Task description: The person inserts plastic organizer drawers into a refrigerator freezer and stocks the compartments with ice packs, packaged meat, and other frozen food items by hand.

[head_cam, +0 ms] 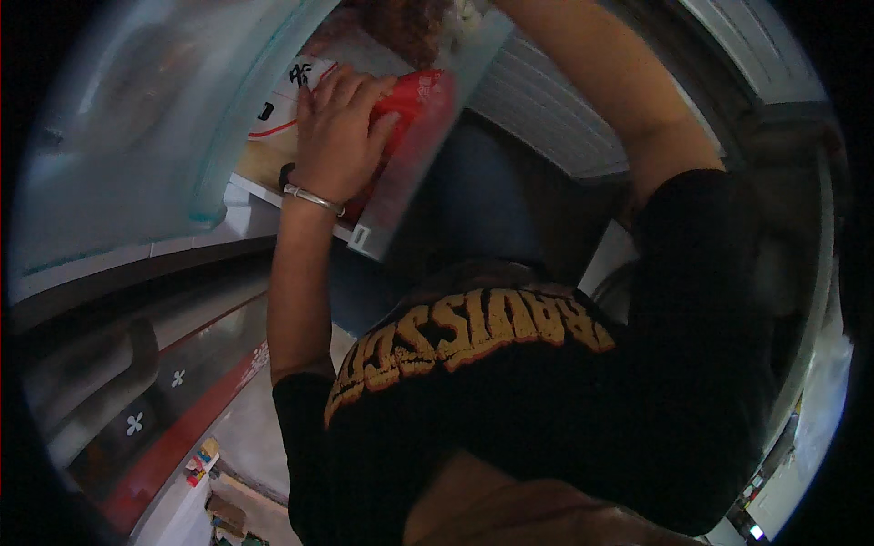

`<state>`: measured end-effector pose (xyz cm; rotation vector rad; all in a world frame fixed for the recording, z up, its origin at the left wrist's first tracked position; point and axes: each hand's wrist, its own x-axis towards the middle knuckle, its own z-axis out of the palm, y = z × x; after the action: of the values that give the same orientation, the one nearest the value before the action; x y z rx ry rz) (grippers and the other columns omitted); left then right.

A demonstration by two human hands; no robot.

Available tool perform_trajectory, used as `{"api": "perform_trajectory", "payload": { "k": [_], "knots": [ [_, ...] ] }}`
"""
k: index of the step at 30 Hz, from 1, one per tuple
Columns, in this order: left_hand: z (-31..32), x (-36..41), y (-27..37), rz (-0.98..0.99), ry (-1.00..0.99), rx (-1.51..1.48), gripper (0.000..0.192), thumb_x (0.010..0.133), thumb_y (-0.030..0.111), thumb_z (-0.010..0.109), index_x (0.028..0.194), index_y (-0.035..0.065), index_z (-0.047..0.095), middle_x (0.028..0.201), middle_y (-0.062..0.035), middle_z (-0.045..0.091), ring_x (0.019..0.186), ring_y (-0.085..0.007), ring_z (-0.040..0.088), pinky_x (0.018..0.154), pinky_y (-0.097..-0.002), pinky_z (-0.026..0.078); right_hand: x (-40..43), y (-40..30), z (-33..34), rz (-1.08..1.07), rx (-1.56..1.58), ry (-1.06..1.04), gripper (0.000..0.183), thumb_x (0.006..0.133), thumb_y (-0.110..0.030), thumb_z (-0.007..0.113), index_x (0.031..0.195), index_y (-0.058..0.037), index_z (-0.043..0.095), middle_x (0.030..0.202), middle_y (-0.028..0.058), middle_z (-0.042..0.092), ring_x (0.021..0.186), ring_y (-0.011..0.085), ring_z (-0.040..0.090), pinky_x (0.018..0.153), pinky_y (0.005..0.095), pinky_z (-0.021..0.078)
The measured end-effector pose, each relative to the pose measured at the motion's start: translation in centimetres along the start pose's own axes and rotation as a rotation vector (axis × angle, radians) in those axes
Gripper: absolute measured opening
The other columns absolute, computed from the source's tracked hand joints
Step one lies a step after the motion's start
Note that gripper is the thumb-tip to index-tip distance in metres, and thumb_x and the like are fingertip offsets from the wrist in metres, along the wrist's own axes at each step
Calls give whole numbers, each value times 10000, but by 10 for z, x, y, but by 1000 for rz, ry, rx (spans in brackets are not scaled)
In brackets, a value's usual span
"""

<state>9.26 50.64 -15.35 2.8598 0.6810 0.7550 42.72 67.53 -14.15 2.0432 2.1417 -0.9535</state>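
My left hand, with a metal bangle at the wrist, lies over a red plastic package and a white printed label. Its fingers curve over them, and whether they grip is hidden. The package sits behind the translucent front panel of what looks like a pulled-out drawer. Farther in are a dark brown item and a pale bag, both blurred. My right forearm reaches up past the top edge, so my right hand is out of view.
A large translucent panel with a teal edge stands close left of my left hand. A white ribbed panel lies under my right forearm. A dark panel with a red band runs at lower left.
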Motion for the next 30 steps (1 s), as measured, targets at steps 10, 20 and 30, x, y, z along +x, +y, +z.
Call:
{"api": "perform_trajectory", "payload": {
  "k": [10,20,30],
  "knots": [
    [-3,-6,-9,16,-50,-42,272,752,236,566,1007,143,550,1057,-44,512,1112,-280,387,903,-513,254,-85,-62,53,-206,-406,94,290,754,-142,533,1006,-4,574,973,144,578,872,249,546,797,345,409],
    [-6,-19,-25,29,-48,-43,240,755,221,566,983,145,565,1027,-37,524,1094,-284,403,899,-460,271,-105,-59,85,-191,-190,99,287,744,-141,539,1002,-22,582,980,130,581,870,247,546,789,343,410],
    [-5,-16,-14,16,-46,-31,237,754,238,567,972,144,558,1020,-38,519,1093,-291,397,901,-475,266,-151,-46,67,-138,-56,116,285,734,-140,545,997,-39,589,987,116,584,869,245,546,782,341,411]
  ]
}}
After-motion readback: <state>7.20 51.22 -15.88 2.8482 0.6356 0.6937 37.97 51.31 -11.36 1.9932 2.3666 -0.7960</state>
